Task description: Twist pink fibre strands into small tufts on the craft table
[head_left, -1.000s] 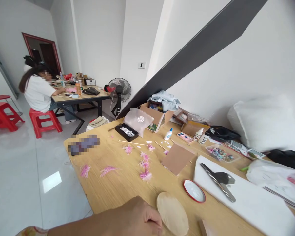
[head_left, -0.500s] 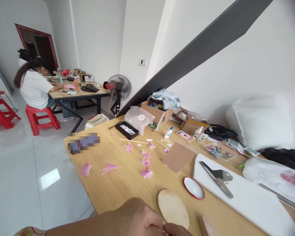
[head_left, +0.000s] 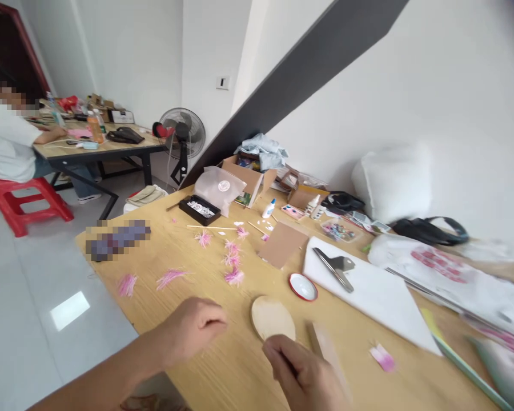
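Observation:
My left hand (head_left: 192, 331) hovers over the front of the wooden table (head_left: 154, 308), fingers curled together; whatever they hold, if anything, is too small to see. To its right, my right hand (head_left: 304, 371) is also closed, thumb against fingers, at the near edge of a round wooden disc (head_left: 274, 318). Its grip contents cannot be made out. A blurred flat strip (head_left: 328, 348) lies beside that hand. Pink fringed tufts (head_left: 233, 275) lie beyond the hands, and a pink-and-white piece (head_left: 382, 357) sits at the right.
A red-rimmed lid (head_left: 303, 286), brown card (head_left: 282, 244) and white board (head_left: 368, 291) with a metal clip (head_left: 334, 268) lie further back. Behind are a black tray (head_left: 199, 210), glue bottle (head_left: 269, 208) and boxes. Another person (head_left: 8, 137) sits at a far table.
My hands were together at the bottom edge; now they are apart, the left further left and up. The view has swung right, bringing the pink-and-white piece into sight.

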`<state>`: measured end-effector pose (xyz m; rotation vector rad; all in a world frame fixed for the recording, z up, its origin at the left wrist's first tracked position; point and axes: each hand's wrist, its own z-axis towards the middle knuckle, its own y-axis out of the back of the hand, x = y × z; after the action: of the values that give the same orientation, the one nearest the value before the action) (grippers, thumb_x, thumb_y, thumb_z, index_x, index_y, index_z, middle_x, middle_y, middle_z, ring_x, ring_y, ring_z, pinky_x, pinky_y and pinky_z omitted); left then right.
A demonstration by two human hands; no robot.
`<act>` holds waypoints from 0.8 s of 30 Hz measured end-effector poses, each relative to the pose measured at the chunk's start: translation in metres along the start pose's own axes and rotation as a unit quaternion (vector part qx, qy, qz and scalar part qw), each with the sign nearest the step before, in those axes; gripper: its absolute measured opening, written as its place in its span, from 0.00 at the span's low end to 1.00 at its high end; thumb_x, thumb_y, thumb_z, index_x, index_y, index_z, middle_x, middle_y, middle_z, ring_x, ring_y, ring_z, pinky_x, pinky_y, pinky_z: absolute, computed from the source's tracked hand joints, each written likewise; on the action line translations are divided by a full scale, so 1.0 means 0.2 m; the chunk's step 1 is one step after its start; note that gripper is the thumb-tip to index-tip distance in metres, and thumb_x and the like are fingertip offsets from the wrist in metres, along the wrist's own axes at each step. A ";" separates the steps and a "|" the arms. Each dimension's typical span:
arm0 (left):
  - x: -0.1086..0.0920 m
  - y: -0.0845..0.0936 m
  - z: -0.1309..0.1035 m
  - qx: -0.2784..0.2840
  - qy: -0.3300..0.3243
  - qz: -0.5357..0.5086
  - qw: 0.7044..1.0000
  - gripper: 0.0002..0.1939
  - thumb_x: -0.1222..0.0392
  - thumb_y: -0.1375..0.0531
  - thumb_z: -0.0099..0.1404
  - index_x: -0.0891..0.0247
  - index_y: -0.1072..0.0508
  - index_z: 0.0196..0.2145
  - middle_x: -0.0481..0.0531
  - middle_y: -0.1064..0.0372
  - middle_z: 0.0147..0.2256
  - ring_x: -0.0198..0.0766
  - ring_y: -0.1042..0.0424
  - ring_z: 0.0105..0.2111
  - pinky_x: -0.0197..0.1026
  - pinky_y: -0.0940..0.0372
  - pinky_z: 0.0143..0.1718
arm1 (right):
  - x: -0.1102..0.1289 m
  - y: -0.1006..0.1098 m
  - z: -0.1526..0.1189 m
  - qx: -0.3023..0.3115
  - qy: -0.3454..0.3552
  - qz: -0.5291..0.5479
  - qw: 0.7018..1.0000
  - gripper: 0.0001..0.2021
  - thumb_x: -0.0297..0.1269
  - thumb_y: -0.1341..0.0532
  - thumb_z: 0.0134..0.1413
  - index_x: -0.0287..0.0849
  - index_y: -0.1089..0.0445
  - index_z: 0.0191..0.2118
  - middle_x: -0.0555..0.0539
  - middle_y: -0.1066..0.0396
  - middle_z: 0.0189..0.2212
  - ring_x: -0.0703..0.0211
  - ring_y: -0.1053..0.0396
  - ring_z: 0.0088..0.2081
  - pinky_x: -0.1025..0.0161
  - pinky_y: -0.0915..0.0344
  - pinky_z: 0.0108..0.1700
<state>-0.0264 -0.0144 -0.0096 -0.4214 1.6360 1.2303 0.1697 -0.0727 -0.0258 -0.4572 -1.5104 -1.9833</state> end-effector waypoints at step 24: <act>0.02 0.00 0.01 0.090 0.146 -0.511 0.842 0.11 0.60 0.37 0.56 0.66 0.35 0.21 0.45 0.44 0.25 0.28 0.48 0.23 0.29 0.50 0.21 | -0.01 0.15 0.05 0.060 -0.085 0.219 0.970 0.11 0.36 0.46 0.53 0.40 0.35 0.23 0.53 0.41 0.20 0.66 0.44 0.23 0.69 0.46 0.25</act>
<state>-0.0277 -0.0102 -0.0130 -1.2099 1.3916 0.1994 0.1891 -0.0686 -0.0026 -0.8454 -1.4676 -1.5329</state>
